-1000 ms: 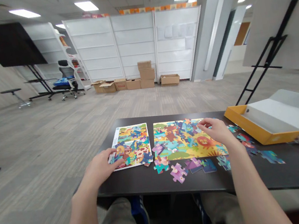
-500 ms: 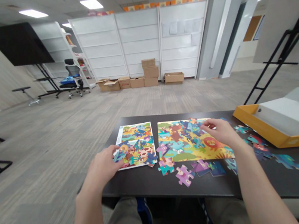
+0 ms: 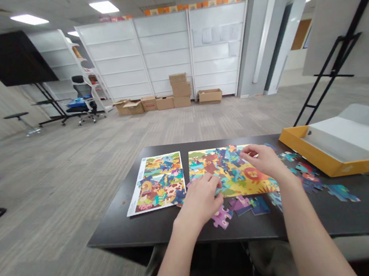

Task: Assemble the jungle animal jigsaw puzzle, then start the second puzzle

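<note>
jigsaw puzzle [image 3: 232, 177] on desk [image 3: 121, 227], under both hands; left hand [image 3: 201, 200] curled at lower edge, right hand [image 3: 262, 163] half-closed at upper right; can't tell if either grips piece; fitting step, i'd seat piece next.

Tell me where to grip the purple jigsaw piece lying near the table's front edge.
Pinch the purple jigsaw piece by its protruding tabs, coming down from above on the table-edge side. It lies flat on the dark table, so the tabs give the best hold, and the left hand sits just behind it, crowding the far side.
</note>
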Motion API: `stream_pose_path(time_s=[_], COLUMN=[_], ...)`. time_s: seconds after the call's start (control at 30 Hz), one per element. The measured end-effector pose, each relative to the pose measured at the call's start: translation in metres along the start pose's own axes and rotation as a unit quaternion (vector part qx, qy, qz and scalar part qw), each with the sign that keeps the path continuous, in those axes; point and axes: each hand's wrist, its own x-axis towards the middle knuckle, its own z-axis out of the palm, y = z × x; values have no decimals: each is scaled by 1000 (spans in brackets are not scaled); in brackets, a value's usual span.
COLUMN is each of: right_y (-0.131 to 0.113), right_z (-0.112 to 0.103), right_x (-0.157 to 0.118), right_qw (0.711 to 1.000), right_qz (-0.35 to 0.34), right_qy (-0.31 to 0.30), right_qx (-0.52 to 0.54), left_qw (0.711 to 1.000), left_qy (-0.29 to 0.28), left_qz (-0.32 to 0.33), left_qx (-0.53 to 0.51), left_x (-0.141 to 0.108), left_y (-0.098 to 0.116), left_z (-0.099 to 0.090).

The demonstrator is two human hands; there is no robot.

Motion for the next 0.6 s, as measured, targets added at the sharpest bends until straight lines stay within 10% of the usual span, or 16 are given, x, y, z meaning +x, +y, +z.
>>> stream_pose_path(time_s=[0.2,0.43,0.6], right_y=[4,10,12], right_z=[-11,-33,-45], right_x=[-4,-12,-15], right_qw=[1000,999,999], right_qz=[3,38,37], right_qy=[13,30,37], right_qx=[10,16,13], left_qw=[1000,976,955], left_qy=[-9,-27,-90], left_qz=[-12,-213,-282], left_qx=[-11,26,23], left_x=[12,-40,-69], left_y=[-4,-101,-130], left_z=[6,-57,-65])
